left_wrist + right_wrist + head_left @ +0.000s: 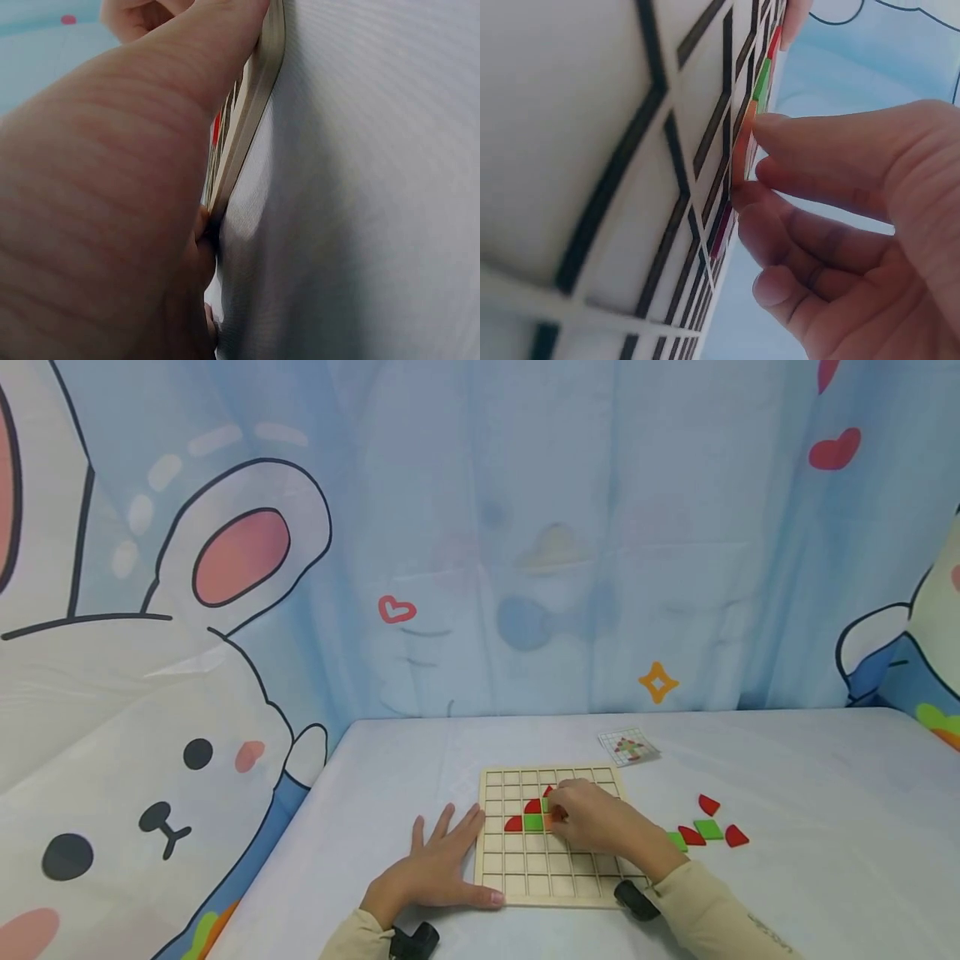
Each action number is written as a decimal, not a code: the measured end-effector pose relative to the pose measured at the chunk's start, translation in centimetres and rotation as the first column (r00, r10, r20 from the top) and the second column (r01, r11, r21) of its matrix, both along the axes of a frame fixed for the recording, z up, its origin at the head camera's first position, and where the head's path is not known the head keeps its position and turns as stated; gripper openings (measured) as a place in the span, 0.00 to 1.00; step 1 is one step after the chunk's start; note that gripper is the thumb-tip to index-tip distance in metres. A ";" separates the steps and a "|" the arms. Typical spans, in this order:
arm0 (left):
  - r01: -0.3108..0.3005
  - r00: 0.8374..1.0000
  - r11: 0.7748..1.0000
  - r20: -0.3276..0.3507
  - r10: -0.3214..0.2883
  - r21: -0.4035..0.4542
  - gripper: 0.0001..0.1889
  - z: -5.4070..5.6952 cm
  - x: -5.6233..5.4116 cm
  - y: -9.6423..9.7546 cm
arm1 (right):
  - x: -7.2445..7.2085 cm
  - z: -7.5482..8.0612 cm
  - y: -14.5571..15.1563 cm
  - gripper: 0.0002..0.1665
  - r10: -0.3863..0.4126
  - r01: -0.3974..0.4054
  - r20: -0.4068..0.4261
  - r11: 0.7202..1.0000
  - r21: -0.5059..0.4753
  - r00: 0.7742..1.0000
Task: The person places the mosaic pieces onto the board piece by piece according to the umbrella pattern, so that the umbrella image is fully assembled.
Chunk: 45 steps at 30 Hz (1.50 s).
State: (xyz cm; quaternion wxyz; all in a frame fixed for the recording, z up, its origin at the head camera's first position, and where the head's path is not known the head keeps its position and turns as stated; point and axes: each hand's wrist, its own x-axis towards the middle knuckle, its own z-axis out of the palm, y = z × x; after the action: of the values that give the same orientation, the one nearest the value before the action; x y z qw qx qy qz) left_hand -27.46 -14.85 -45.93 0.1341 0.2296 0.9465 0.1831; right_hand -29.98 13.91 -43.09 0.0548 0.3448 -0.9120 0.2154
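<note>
i have the wooden grid board (517, 883) flat on the white table (840, 877), its left side running along the left hand (438, 870). that hand's fingers are fanned wide and hold nothing: the index fingertip meets the left edge, the thumb stretches to the near left corner. the right hand (596, 820) is over the board, thumb and fingers curled in close on the orange piece (549, 822); i cannot tell how firm that hold is. the orange piece sits in the grid, just right of a green square (533, 822), with a red piece (513, 824) beyond that.

beyond the board's far edge i see table running to the blue curtain (555, 485); the card (627, 745) lies just beside the far right corner. wider room opens past the loose red pieces (737, 836) and green diamond (708, 829) on the right.

the right forearm covers much of the board's right edge, and the black wrist camera (636, 900) hides its near right corner. one loose green piece (678, 841) is partly behind the arm. in the left wrist view, the wrist blocks most of the grid.
</note>
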 end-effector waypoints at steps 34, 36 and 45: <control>-0.009 1.000 1.000 -0.015 0.008 -0.006 0.65 0.4 0.7 0.0 | 0.0 3.8 7.0 0.15 -0.128 0.140 0.097 0.982 -0.125 0.987; -0.005 1.000 1.000 -0.011 0.005 -0.004 0.65 0.3 0.5 0.0 | 0.2 3.9 7.4 0.15 -0.144 0.156 0.093 0.978 -0.139 0.985; 0.008 1.000 1.000 -0.005 -0.008 0.017 0.66 0.2 -0.3 -0.1 | 0.0 4.3 8.6 0.16 -0.171 0.179 0.062 0.970 -0.167 0.983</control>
State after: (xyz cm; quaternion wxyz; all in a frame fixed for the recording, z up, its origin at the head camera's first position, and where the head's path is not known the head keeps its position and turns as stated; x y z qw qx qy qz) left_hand -27.71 -14.92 -45.74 0.1304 0.2348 0.9444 0.1899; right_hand -29.97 22.54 -38.76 0.0813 0.2517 -0.9180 0.2956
